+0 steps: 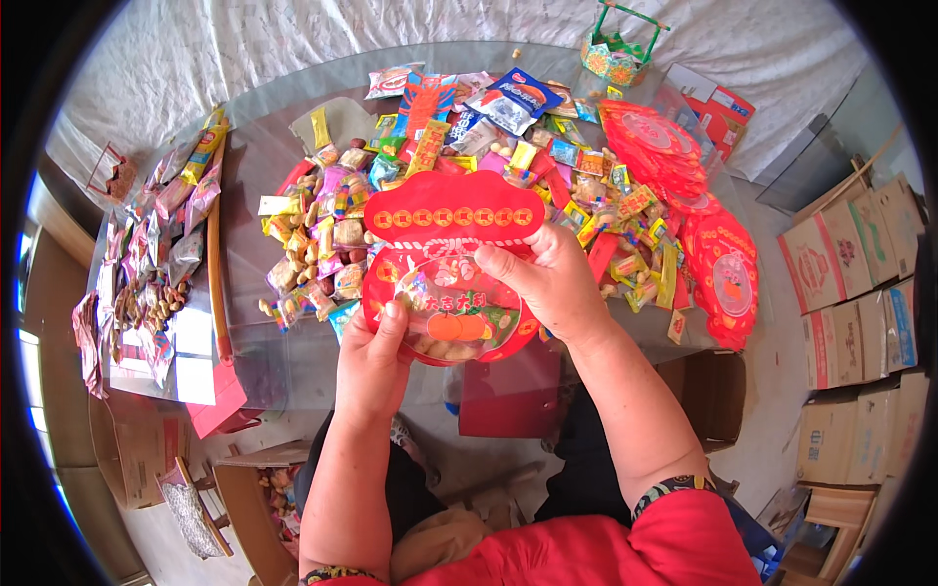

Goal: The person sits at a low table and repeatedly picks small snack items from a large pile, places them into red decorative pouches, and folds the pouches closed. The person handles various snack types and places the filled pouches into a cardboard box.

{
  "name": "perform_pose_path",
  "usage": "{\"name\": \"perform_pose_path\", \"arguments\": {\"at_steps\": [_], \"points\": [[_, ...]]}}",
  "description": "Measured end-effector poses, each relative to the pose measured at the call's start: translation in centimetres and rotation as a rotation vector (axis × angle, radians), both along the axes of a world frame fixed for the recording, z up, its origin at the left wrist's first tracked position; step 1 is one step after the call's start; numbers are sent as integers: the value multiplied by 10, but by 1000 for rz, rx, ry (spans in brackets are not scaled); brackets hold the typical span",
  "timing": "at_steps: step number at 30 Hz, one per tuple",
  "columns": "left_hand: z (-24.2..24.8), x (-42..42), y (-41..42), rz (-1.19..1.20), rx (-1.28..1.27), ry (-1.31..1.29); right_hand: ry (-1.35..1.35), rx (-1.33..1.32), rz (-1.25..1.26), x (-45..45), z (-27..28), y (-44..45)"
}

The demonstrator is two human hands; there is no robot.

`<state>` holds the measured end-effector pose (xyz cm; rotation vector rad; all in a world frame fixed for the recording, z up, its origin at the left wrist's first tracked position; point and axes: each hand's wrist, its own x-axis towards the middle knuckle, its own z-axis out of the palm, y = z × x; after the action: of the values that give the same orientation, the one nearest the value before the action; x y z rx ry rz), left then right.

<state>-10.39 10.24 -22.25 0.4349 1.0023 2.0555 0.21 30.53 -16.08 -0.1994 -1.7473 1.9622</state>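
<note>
Both hands hold up a red plastic gift pouch [456, 272] above the near edge of a glass table. Its scalloped top flap bears a row of gold coin prints, and its clear window shows peanuts and wrapped snacks inside. My left hand [374, 359] grips the pouch's lower left side, thumb on the front. At the upper right, my right hand [560, 282] pinches it just below the flap. Behind the pouch spreads a heap of wrapped candies, peanuts and small snack packets [322, 220]. A blue snack bag [515, 101] lies on top at the back.
Flat red pouches are stacked [652, 143] at the right, with more pouches [725, 278] below. A wooden stick [216, 256] separates a smaller snack pile [157, 256] at left. A green-handled basket [619, 55] stands at the back. Cardboard boxes [854, 322] line the right; an open carton [253, 505] stands lower left.
</note>
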Motion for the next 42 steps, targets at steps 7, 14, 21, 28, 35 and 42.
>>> {"name": "perform_pose_path", "arguments": {"at_steps": [7, 14, 21, 28, 35, 42], "points": [[8, 5, 5, 45, 11, 5, -25, -31, -4, 5, 1, 8], [15, 6, 4, 22, -29, 41, -52, 53, -25, 9, 2, 17], [27, 9, 2, 137, -193, 306, -168, 399, 210, 13, 12, 6], [34, 13, -3, 102, -255, 331, -180, 570, 203, 24, 23, 9], [43, 25, 4, 1, -312, 683, -164, 841, 160, 44, 63, -2], [40, 40, 14, -131, -75, 637, -263, 1210, 87, 110, 97, 10]]}}
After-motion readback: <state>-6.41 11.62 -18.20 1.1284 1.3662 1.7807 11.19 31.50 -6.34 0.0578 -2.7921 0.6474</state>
